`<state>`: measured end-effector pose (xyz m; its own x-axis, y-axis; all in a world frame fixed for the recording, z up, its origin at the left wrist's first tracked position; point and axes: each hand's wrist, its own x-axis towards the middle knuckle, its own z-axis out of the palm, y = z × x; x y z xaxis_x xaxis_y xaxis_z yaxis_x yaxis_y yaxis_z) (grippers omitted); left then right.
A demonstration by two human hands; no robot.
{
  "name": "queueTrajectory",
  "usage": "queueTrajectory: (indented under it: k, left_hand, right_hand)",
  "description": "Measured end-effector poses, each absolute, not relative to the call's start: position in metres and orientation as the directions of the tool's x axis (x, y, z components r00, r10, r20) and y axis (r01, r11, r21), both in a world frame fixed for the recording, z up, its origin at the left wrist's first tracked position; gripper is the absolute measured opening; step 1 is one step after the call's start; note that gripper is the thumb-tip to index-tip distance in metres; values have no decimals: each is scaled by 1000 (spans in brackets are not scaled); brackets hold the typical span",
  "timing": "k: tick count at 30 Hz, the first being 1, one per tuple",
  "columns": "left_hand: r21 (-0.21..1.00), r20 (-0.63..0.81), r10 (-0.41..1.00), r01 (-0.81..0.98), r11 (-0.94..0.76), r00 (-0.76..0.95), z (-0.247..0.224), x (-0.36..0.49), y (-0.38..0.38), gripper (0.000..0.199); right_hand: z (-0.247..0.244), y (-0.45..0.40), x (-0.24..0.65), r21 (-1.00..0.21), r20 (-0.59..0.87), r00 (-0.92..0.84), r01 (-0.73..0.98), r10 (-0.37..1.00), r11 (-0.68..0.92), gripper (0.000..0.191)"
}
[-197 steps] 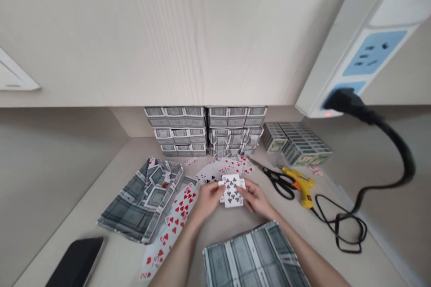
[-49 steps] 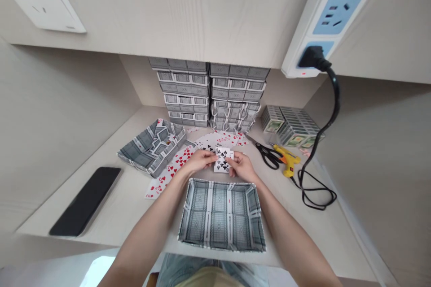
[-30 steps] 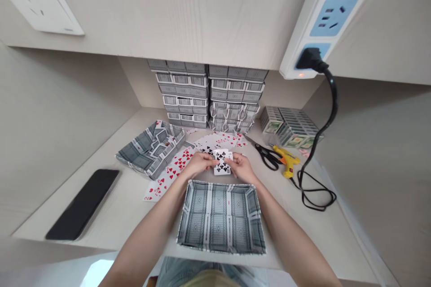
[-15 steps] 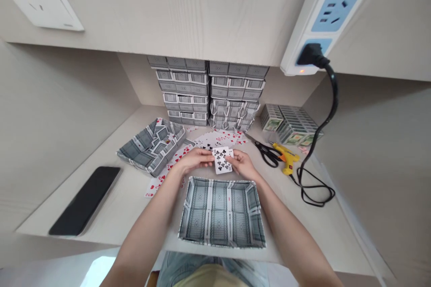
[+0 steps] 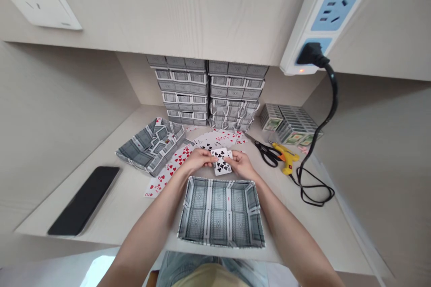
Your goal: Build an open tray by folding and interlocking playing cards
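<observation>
Several black club playing cards (image 5: 222, 162) are held face up between my two hands. My left hand (image 5: 201, 158) pinches their left edge, and my right hand (image 5: 239, 163) grips the right side with the thumb on top. Just in front of me, below the cards, lies an open rectangular tray made of grey-backed cards (image 5: 220, 215). Face-up cards (image 5: 168, 174) are fanned in an arc behind and left of my hands, partly hidden by my left hand and arm.
A card-made box (image 5: 148, 148) with loose pieces stands left, beside a black phone (image 5: 84, 201). Stacked card boxes (image 5: 183, 87) rise behind. At right are black scissors (image 5: 267, 154), a yellow glue gun (image 5: 288, 158), card decks (image 5: 292, 125) and a black cable (image 5: 314, 188).
My left hand has shifted slightly right over the held cards. The cards now overlap differently, with another club card's face showing on top.
</observation>
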<state>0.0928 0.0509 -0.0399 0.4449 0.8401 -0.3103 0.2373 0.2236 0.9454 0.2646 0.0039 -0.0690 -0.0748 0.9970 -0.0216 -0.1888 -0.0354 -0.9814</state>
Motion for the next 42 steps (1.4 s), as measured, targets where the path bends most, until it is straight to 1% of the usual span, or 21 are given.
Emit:
queueTrajectory:
  k: [3, 5, 8, 10, 13, 15, 17, 19, 21, 26, 30, 34, 38, 42]
  left_hand:
    - [944, -281, 881, 272, 184, 380, -39, 97, 47, 39]
    - [953, -237, 906, 263, 147, 352, -40, 100, 46, 41]
    - [977, -125, 929, 204, 56, 347, -46, 105, 44, 41]
    - [978, -36, 944, 206, -34, 329, -50, 108, 44, 39]
    - [931, 87, 957, 320, -177, 277, -51, 109, 42, 36]
    - [879, 129, 959, 419, -229, 254, -50, 107, 41, 35]
    - [841, 134, 962, 486, -236, 237, -48, 106, 40, 36]
    - [835, 133, 967, 502, -226, 215, -47, 105, 40, 39]
    - [850, 127, 975, 486, -203, 184, -48, 105, 40, 41]
    - [906, 64, 990, 409, -111, 127, -50, 105, 41, 42]
    - [922, 39, 991, 377, -86, 131, -49, 104, 41, 43]
    - [931, 16, 987, 357, -74, 161, -48, 103, 40, 46]
    - [933, 17, 980, 350, -88, 200, -48, 103, 40, 48]
    - [944, 20, 969, 314, -100, 248, -48, 104, 43, 45]
  right_hand:
    - [-75, 5, 265, -985, -23, -61, -168, 998, -33, 33]
    - [-76, 5, 265, -988, -24, -53, -151, 998, -32, 33]
    - [-74, 5, 265, -988, -5, -68, -156, 998, -16, 32]
    - [-71, 4, 265, -991, 11, -87, -135, 996, -1, 30]
    - [-65, 2, 262, -996, 26, -128, -84, 991, 15, 28]
    - [-60, 0, 261, -998, 21, -162, -58, 987, 12, 29]
    - [-55, -3, 260, -1000, 9, -196, -16, 981, 6, 30]
    - [-51, -4, 261, -999, -4, -223, 35, 975, 4, 31]
    - [-49, -5, 262, -997, -14, -237, 71, 971, 3, 33]
    - [-46, -5, 261, -997, -1, -249, 81, 968, 20, 32]
    - [-45, -4, 260, -994, 0, -268, 107, 964, 29, 32]
    - [-44, -5, 261, -995, -11, -287, 95, 958, 17, 32]
    - [-46, -4, 262, -996, -11, -268, 90, 963, 14, 32]
    - [-47, -1, 265, -998, -38, -147, 56, 988, -30, 33]
